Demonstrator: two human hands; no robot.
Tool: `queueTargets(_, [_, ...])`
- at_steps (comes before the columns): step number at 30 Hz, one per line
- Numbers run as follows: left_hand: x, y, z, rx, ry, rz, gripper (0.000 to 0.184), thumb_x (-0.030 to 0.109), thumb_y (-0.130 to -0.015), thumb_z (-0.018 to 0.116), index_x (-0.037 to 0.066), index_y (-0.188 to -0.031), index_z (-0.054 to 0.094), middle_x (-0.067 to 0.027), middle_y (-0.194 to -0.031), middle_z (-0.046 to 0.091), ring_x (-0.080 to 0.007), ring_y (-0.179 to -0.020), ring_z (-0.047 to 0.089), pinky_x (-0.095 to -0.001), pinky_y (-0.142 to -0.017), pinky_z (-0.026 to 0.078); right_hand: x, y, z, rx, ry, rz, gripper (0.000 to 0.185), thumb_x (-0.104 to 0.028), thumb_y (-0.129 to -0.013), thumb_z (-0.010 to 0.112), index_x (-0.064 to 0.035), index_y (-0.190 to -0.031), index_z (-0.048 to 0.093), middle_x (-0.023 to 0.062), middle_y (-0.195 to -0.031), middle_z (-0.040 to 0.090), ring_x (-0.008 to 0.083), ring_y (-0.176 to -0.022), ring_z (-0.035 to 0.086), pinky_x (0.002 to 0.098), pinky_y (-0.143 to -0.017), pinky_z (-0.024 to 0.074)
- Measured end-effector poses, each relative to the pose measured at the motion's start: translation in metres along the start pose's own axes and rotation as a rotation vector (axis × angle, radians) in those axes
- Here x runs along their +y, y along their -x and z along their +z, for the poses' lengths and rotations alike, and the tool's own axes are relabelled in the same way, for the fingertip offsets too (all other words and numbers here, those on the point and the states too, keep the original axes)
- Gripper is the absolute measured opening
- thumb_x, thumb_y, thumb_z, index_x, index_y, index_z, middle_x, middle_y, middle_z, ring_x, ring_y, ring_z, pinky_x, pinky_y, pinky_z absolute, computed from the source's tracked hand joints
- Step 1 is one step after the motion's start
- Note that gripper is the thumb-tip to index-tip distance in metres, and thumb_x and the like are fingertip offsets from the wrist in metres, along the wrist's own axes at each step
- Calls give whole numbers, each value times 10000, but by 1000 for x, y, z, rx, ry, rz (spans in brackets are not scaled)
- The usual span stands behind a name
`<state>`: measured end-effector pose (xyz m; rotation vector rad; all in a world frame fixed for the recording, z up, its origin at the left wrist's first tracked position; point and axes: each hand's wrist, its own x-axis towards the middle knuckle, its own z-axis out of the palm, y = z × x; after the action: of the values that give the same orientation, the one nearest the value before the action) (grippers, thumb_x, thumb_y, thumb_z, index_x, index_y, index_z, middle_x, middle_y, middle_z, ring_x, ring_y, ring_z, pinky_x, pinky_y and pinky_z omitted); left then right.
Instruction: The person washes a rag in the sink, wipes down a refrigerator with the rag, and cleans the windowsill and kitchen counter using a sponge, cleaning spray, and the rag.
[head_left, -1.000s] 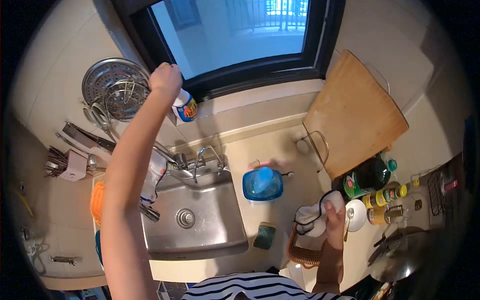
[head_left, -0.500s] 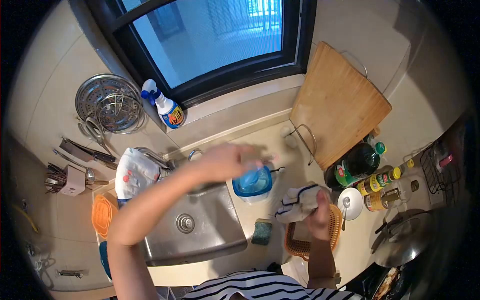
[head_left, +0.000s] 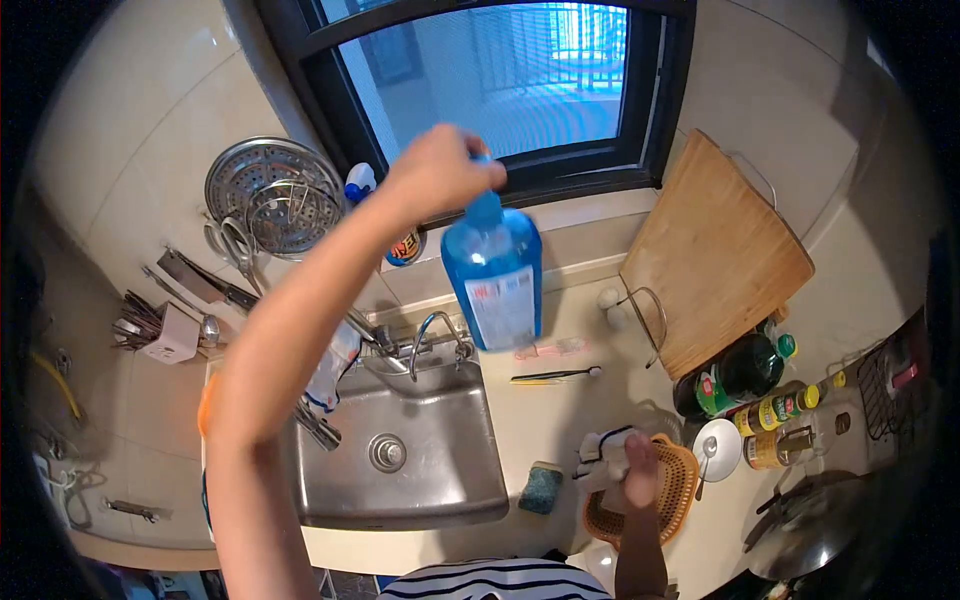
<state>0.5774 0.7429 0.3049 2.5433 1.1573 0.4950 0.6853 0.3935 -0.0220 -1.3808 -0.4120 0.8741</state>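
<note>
Raised in front of the window, my left hand (head_left: 440, 172) grips the top of a clear blue bottle (head_left: 505, 250) that has a white label with red print. The bottle hangs upright above the counter, beyond the sink. My right hand (head_left: 640, 475) is closed on a white cloth with dark stripes (head_left: 600, 455), over an orange plastic basket (head_left: 680, 490). A green sponge (head_left: 541, 488) lies left of the basket. On the counter below the bottle are a toothbrush (head_left: 556, 377) and a pinkish item (head_left: 550, 349) too unclear to name.
A steel sink (head_left: 440, 490) with a faucet (head_left: 380, 338) lies at left. A wooden cutting board (head_left: 715, 260) leans at the back right. Sauce bottles (head_left: 740, 375), a white bowl (head_left: 716, 450) and a pot lid (head_left: 805, 525) stand at right. Knives (head_left: 195, 275) hang on the left wall.
My left hand has lifted the blue bottle off the counter, up toward the window, uncovering the toothbrush. My right hand stays by the basket with the cloth, now lower over it. The view has shifted.
</note>
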Motion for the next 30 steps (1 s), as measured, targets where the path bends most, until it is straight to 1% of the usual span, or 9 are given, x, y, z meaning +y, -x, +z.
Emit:
queueTargets(2, [-3, -13, -13, 44, -37, 1, 454, 318, -588, 611, 39, -946, 596, -183, -878, 590, -291, -857, 565, -337, -764, 433, -7, -1, 9, -129, -9, -116, 302, -256, -798, 504, -17, -983, 504, 29, -857, 502, 131, -815, 447, 248, -745, 356])
queueTargets(5, [-15, -28, -16, 136, -88, -4, 452, 320, -589, 610, 34, -939, 600, -182, -878, 592, -294, -860, 564, -337, -767, 433, -31, 12, 37, 9, 166, 78, 317, -247, -802, 509, -4, -1005, 493, 31, -855, 504, 124, -814, 443, 247, -746, 357])
queueTargets(7, [-27, -40, -17, 206, -100, 13, 429, 323, -599, 603, 36, -917, 611, -177, -882, 593, -293, -858, 565, -342, -766, 433, -32, 15, 46, 64, 65, 86, 195, -214, -837, 444, -30, -831, 510, 18, -759, 526, 102, -693, 492, 236, -637, 406])
queueTargets(13, [-56, -74, -28, 275, -117, -9, 396, 315, -621, 592, 43, -907, 618, -165, -892, 593, -276, -837, 572, -351, -755, 437, -47, 17, 52, -80, -43, 52, 221, -262, -813, 502, -41, -816, 504, -12, -694, 458, 102, -676, 420, 226, -637, 348])
queueTargets(17, [-78, -86, -28, 307, -161, -21, 388, 315, -610, 583, 66, -907, 619, -166, -895, 591, -283, -854, 566, -347, -759, 436, -42, 16, 52, -70, -126, 149, 229, -260, -819, 489, -33, -820, 516, 6, -722, 489, 109, -706, 446, 226, -652, 356])
queueTargets(22, [-86, -94, -28, 304, -164, -12, 377, 319, -629, 549, 83, -916, 610, -146, -859, 602, -291, -837, 569, -332, -765, 434, -59, 19, 60, -39, 79, 25, 263, -264, -816, 492, -11, -867, 543, 39, -795, 541, 124, -722, 487, 250, -646, 389])
queueTargets(26, [-92, -102, -21, 414, -228, 0, 325, 302, -681, 539, 75, -902, 612, -146, -740, 608, -250, -703, 595, -317, -678, 447, -73, 23, 63, -105, 83, 132, 224, -198, -830, 455, -6, -924, 523, 13, -797, 520, 89, -740, 464, 221, -677, 376])
queueTargets(28, [-90, -106, -19, 424, -272, -111, 359, 304, -650, 553, 105, -945, 603, -141, -924, 587, -289, -896, 546, -347, -780, 422, -101, 30, 75, -76, -23, 192, 224, -197, -831, 454, -8, -932, 521, 10, -794, 516, 89, -742, 467, 220, -668, 379])
queueTargets(30, [-89, -110, -16, 392, -255, -101, 346, 298, -657, 547, 120, -949, 602, -137, -930, 586, -298, -894, 545, -361, -772, 423, -88, 29, 68, -74, -29, 194, 233, -218, -824, 472, -19, -934, 526, 25, -802, 527, 99, -731, 478, 220, -653, 390])
